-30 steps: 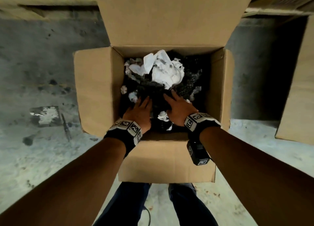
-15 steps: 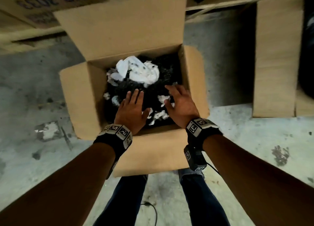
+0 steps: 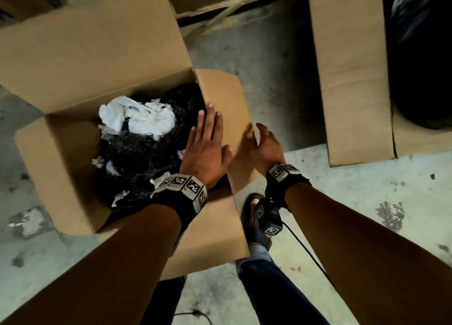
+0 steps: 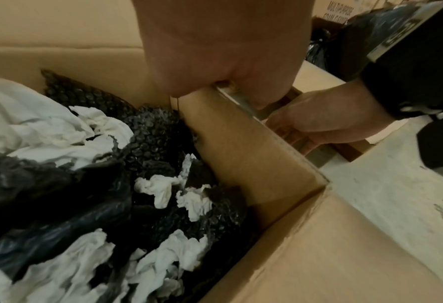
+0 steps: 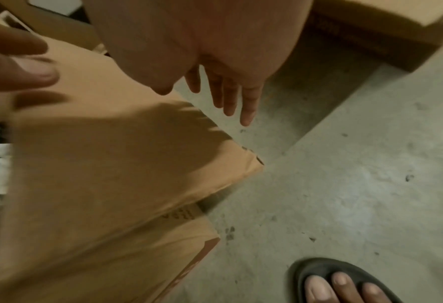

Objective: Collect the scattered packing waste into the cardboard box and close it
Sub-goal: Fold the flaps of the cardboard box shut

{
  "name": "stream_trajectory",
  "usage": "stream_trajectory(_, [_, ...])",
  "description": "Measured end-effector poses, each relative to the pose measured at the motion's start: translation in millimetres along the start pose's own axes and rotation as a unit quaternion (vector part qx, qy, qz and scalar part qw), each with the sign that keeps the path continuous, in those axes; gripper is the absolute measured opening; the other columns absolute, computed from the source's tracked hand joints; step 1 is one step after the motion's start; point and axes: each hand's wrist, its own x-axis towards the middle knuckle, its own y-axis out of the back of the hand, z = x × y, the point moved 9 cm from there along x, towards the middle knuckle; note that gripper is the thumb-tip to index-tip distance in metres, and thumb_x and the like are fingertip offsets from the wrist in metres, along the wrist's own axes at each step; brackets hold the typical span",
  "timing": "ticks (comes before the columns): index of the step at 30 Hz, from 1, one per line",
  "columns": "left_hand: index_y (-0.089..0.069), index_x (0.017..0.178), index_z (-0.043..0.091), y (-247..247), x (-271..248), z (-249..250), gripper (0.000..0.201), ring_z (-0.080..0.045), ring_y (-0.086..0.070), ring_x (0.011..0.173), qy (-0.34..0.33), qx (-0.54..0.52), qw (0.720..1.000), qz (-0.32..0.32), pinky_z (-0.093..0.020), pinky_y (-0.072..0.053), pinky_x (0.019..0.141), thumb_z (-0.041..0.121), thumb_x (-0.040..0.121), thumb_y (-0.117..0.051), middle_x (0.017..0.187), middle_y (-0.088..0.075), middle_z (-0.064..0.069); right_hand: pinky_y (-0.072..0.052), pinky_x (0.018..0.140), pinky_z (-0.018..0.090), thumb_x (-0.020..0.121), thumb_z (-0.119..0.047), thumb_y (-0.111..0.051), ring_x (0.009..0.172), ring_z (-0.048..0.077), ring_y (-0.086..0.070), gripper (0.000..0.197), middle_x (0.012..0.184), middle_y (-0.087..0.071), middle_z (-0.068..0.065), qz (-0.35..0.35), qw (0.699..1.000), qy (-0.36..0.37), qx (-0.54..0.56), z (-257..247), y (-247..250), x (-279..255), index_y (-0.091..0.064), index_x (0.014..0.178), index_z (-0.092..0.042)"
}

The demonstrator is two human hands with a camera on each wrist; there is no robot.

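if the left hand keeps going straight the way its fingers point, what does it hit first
Probably the box's right side flap. The left hand lies flat, fingers aimed along the flap's inner edge, the black bubble wrap just beside it. Depth is unclear; it may already touch.

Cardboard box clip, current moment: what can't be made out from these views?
- Right hand fingertips: in the head view, behind the side flap; contact unclear.
- Left hand fingers: left wrist view, blocked by the palm.
- Box bottom: buried under packing waste.
- Flap print: right wrist view, blurred.
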Motion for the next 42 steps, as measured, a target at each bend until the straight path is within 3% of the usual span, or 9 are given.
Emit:
stream_trajectory(7, [-0.005,0.154,0.012,-6.4,0.7,-2.6,0.075,-0.028,0.007,0.152,0.008,0.033,0.999,0.003,-0.046,-0.011,0.124,0.041,0.092,-0.036,0.163,0.014,-0.008,-0.040,0.103,0.036,0.104,-0.045,-0.033,0.127,0.033,-0.052,0.049,0.144,-0.052,0.013,-0.059,0.995,-0.069,0.051,14.0,-26.5,12.7,-0.043,0.144,-0.019])
stream_trajectory(12, [-0.003,0.154,0.014,1.9,-3.8,3.7,0.075,-0.032,0.008,0.151,0.018,0.051,0.998,-0.036,-0.049,-0.011,0.123,0.038,0.093,-0.039,0.163,0.015,-0.009,-0.047,0.090,0.036,0.100,-0.036,-0.049,0.112,0.036,-0.062,0.034,0.119,-0.067,0.015,0.034,0.997,-0.053,0.046,18.3,30.7,-7.2,-0.058,0.123,-0.013])
stream_trajectory(16, [0.003,0.154,0.019,14.3,-10.2,9.0,0.075,-0.028,0.009,0.152,0.032,0.026,0.997,-0.069,-0.048,-0.011,0.123,0.041,0.095,-0.038,0.164,0.015,-0.002,-0.053,0.076,0.037,0.096,-0.033,-0.057,0.094,0.033,-0.068,0.029,0.102,-0.072,0.009,0.094,0.993,0.051,0.043,-4.6,91.4,-50.5,-0.060,0.120,-0.018])
stream_trajectory(20, [0.002,0.154,0.021,49.1,-28.4,4.4,0.074,-0.026,0.002,0.152,0.052,-0.027,0.998,-0.015,-0.044,-0.012,0.124,0.042,0.096,-0.038,0.165,0.006,-0.002,-0.050,0.063,0.018,0.097,-0.024,-0.055,0.067,0.001,-0.062,0.037,0.097,-0.064,-0.011,0.053,0.978,0.195,0.056,-68.2,103.0,-115.7,-0.052,0.135,-0.026])
stream_trajectory(23, [-0.002,0.154,0.016,50.1,-60.2,-23.2,0.072,-0.029,0.000,0.152,0.105,-0.049,0.993,-0.012,-0.045,-0.016,0.123,0.041,0.096,-0.037,0.165,0.002,-0.006,-0.056,0.083,0.026,0.102,-0.037,-0.045,0.099,0.011,-0.067,0.046,0.130,-0.062,-0.005,-0.023,0.959,0.277,0.048,-108.9,72.6,-147.2,-0.038,0.147,-0.031])
stream_trajectory(27, [-0.006,0.154,0.014,13.8,-122.6,-81.8,0.071,-0.031,-0.001,0.152,0.224,-0.046,0.970,-0.080,-0.047,-0.016,0.122,0.039,0.096,-0.037,0.164,0.001,-0.009,-0.036,0.113,0.029,0.105,-0.042,-0.036,0.142,0.013,-0.036,0.053,0.161,-0.029,-0.005,-0.078,0.946,0.313,0.003,-140.2,16.0,-154.1,-0.024,0.155,-0.032])
stream_trajectory(31, [-0.014,0.153,0.016,-29.2,-174.2,-124.3,0.069,-0.035,-0.010,0.150,0.262,-0.044,0.955,-0.131,-0.046,-0.016,0.122,0.037,0.095,-0.042,0.163,-0.008,-0.011,-0.020,0.121,0.040,0.105,-0.040,-0.032,0.152,0.022,-0.011,0.055,0.166,-0.007,-0.002,-0.091,0.927,0.345,-0.113,-147.3,-49.4,-139.8,-0.016,0.157,-0.032])
stream_trajectory(35, [-0.056,0.131,0.026,-71.3,-203.8,-152.0,0.051,-0.033,-0.020,0.148,0.242,-0.049,0.956,-0.160,-0.046,-0.021,0.121,0.045,0.089,-0.035,0.158,-0.028,-0.009,-0.007,0.121,0.049,0.102,-0.032,-0.038,0.152,0.031,0.003,0.062,0.166,0.004,0.003,-0.086,0.892,0.338,-0.286,-128.9,-102.6,-123.1,-0.012,0.158,-0.026])
stream_trajectory(42, [-0.046,0.140,0.015,-75.3,-209.9,-163.4,0.069,-0.029,-0.014,0.151,0.213,-0.155,0.954,-0.146,-0.042,-0.019,0.122,0.053,0.086,-0.026,0.161,-0.023,-0.010,-0.005,0.121,0.051,0.098,-0.040,-0.042,0.152,0.032,0.006,0.069,0.166,0.009,0.005,-0.073,0.873,0.253,-0.411,-120.4,-124.6,-104.6,-0.014,0.158,-0.021])
